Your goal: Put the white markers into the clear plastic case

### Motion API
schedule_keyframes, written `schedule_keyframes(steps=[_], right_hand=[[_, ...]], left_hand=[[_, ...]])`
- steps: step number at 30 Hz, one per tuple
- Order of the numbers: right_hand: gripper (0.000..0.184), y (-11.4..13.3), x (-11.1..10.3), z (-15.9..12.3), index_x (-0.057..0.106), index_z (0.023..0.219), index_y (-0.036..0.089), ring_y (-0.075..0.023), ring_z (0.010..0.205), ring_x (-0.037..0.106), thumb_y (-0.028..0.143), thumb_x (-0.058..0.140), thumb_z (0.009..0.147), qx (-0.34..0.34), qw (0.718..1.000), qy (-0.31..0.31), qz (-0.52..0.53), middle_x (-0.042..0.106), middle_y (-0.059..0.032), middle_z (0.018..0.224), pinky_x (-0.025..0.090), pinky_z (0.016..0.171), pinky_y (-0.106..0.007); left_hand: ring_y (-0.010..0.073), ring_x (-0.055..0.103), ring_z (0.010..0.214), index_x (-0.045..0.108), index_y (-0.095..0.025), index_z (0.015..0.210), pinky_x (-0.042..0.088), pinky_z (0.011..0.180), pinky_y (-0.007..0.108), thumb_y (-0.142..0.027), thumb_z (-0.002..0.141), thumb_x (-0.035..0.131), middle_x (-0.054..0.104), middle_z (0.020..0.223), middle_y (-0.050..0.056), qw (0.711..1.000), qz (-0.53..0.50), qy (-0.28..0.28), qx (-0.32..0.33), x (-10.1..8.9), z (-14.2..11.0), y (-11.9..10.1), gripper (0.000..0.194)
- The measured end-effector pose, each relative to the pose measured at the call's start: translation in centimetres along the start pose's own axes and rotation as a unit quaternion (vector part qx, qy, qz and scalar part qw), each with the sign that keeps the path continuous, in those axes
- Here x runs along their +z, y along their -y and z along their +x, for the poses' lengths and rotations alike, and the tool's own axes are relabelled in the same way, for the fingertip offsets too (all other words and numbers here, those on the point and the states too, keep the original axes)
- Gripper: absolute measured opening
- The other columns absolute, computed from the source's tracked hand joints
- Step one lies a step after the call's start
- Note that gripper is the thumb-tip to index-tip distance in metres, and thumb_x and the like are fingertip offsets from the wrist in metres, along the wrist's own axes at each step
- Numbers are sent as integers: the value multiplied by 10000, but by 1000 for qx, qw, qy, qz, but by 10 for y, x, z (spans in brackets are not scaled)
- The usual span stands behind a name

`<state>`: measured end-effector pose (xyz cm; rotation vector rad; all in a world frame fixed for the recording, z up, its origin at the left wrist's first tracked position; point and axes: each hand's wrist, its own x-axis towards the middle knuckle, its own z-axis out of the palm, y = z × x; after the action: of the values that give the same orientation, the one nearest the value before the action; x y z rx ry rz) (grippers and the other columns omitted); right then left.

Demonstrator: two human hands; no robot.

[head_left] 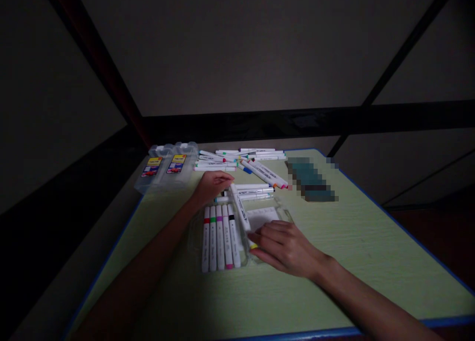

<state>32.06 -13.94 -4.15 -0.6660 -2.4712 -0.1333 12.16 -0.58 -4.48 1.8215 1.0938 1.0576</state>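
Note:
My left hand [211,185] reaches over the far end of a clear plastic marker case [276,210], its fingers curled round the top of a white marker [239,210] that lies slanted across the case. My right hand [285,247] rests on the near right part of the case, fingers stretched towards the marker's yellow lower end. Several white markers [218,237] with red, green, purple, pink and black bands lie side by side in the case's left half. A white insert card [261,217] lies in its right half.
A loose pile of white markers [245,160] lies at the far middle of the pale green table [371,242]. Two clear cases with yellow labels [165,168] stand at the far left. A blurred teal object [309,180] lies at the far right. Dark frame bars run behind.

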Motion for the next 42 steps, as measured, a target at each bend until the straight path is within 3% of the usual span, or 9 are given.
schedule_keyframes(steps=[11, 23, 42], right_hand=[[260, 8, -1, 3, 615, 783, 154, -131, 574, 523, 292, 417, 880, -23, 1000, 10, -11, 579, -14, 611, 397, 518, -280], [205, 15, 0, 6, 603, 795, 154, -126, 557, 499, 283, 457, 859, -47, 999, 22, -3, 573, 10, 612, 340, 500, -294], [234, 15, 2, 2, 575, 769, 170, -120, 557, 479, 344, 448, 861, -63, 997, 47, 0, 548, 19, 611, 299, 516, -283]], left_hand=[[119, 599, 615, 646, -111, 681, 495, 596, 225, -181, 626, 594, 659, 699, 52, 998, 41, 56, 5, 5, -4, -10, 102], [108, 576, 581, 651, -108, 702, 475, 561, 208, -190, 629, 617, 649, 654, 48, 989, 93, 107, 29, 6, -7, -2, 114], [97, 558, 574, 650, -88, 714, 460, 565, 198, -177, 602, 633, 636, 629, 38, 985, 98, 141, 3, 7, -8, -10, 144]])
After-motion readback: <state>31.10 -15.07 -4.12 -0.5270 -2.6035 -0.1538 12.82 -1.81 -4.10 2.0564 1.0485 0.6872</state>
